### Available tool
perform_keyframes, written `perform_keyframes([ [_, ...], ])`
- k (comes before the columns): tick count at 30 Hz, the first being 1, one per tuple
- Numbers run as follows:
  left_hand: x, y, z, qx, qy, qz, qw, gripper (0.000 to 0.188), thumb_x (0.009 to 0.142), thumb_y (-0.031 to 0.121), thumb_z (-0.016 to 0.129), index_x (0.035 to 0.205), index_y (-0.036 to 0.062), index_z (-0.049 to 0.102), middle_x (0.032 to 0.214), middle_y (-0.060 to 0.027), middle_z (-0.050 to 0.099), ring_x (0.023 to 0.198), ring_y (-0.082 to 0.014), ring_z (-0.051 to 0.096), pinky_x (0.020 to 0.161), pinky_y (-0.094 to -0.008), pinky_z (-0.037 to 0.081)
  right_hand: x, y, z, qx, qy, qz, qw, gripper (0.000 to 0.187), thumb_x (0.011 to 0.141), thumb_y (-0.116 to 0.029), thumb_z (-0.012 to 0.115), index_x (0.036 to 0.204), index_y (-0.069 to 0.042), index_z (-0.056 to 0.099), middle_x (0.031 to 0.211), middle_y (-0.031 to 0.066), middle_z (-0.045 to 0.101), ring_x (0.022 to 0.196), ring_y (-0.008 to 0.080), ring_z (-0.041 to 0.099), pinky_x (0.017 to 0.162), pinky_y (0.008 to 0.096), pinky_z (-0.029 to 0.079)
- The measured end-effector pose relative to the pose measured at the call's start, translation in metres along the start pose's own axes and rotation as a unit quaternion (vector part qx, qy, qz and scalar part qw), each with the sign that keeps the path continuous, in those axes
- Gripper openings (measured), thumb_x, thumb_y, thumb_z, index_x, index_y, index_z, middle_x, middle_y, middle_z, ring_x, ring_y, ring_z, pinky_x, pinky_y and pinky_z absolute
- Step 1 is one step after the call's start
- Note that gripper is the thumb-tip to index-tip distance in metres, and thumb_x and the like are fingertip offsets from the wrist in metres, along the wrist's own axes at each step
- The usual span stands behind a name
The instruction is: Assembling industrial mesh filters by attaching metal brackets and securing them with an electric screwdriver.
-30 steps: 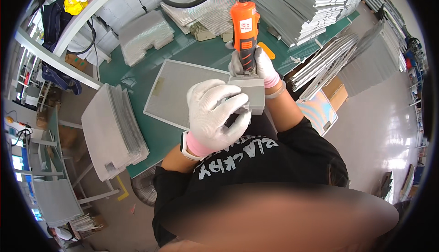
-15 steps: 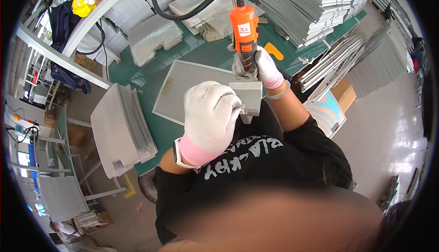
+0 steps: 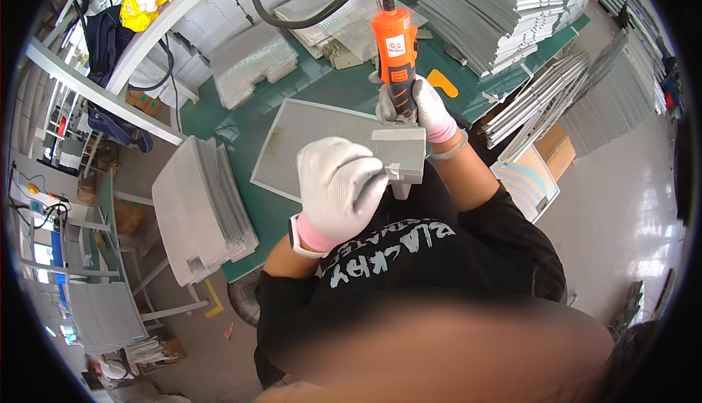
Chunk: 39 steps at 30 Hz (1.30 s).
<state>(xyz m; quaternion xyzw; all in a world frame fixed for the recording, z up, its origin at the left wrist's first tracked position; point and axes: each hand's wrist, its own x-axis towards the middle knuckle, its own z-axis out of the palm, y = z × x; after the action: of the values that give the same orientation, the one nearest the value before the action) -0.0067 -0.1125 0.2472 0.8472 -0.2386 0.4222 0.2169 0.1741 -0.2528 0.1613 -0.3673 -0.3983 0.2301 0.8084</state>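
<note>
Left hand [image 3: 342, 187], gloved, closed down over near edge of mesh filter panel [image 3: 322, 151] beside grey bracket [image 3: 399, 153]; panel flat on green surface [image 3: 241, 121]. Right hand [image 3: 424, 107] wrapped around orange screwdriver [image 3: 395, 48], upright over bracket. Best kept vertical, panel pinned firmly.
</note>
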Motion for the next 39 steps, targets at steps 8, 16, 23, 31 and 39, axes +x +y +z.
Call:
perform_keyframes([
  [8,0.022,0.003,-0.024,0.047,-0.136,0.006,0.990,0.018,0.072,0.012,0.071,0.087,0.0105,0.061,0.090,-0.0029,0.060,0.087,-0.0259,0.060,0.076,-0.0401,0.044,-0.001,-0.005,0.000,-0.026,0.000,-0.023,0.999,0.080,0.092,-0.062,0.055,0.130,0.009,0.052,0.077,0.0075,0.064,0.065,0.0107,0.057,0.061,0.0233,0.045],
  [16,0.019,0.008,-0.015,0.139,-0.155,0.019,0.978,0.023,0.067,0.004,0.070,0.087,0.0086,0.059,0.096,-0.0047,0.060,0.093,-0.0284,0.058,0.082,-0.0413,0.043,-0.001,-0.015,0.000,-0.085,0.025,-0.008,0.996,0.088,0.088,-0.067,0.056,0.128,0.010,0.048,0.071,0.0076,0.059,0.061,0.0151,0.055,0.061,0.0282,0.047],
  [23,0.007,0.001,-0.010,0.053,-0.079,0.042,0.995,0.019,0.070,0.009,0.069,0.088,0.0067,0.062,0.098,-0.0036,0.060,0.092,-0.0274,0.059,0.081,-0.0424,0.044,-0.002,-0.007,-0.001,-0.026,0.020,-0.025,0.999,0.079,0.093,-0.062,0.053,0.128,0.009,0.052,0.076,0.0067,0.062,0.062,0.0087,0.054,0.060,0.0222,0.043],
  [31,0.015,0.004,-0.018,0.073,-0.122,0.006,0.990,0.026,0.070,0.006,0.073,0.092,0.0110,0.062,0.098,-0.0037,0.062,0.093,-0.0267,0.060,0.082,-0.0415,0.043,-0.004,-0.011,-0.002,-0.055,0.029,-0.025,0.998,0.078,0.093,-0.060,0.054,0.128,0.009,0.053,0.076,0.0066,0.063,0.059,0.0070,0.051,0.057,0.0209,0.041],
  [39,0.017,0.012,-0.012,0.224,-0.120,0.060,0.965,0.020,0.065,0.008,0.070,0.084,0.0087,0.063,0.094,-0.0026,0.060,0.092,-0.0260,0.060,0.083,-0.0403,0.044,-0.003,-0.021,0.004,-0.102,0.039,-0.003,0.994,0.084,0.090,-0.065,0.056,0.128,0.010,0.049,0.071,0.0070,0.059,0.059,0.0113,0.053,0.060,0.0258,0.045],
])
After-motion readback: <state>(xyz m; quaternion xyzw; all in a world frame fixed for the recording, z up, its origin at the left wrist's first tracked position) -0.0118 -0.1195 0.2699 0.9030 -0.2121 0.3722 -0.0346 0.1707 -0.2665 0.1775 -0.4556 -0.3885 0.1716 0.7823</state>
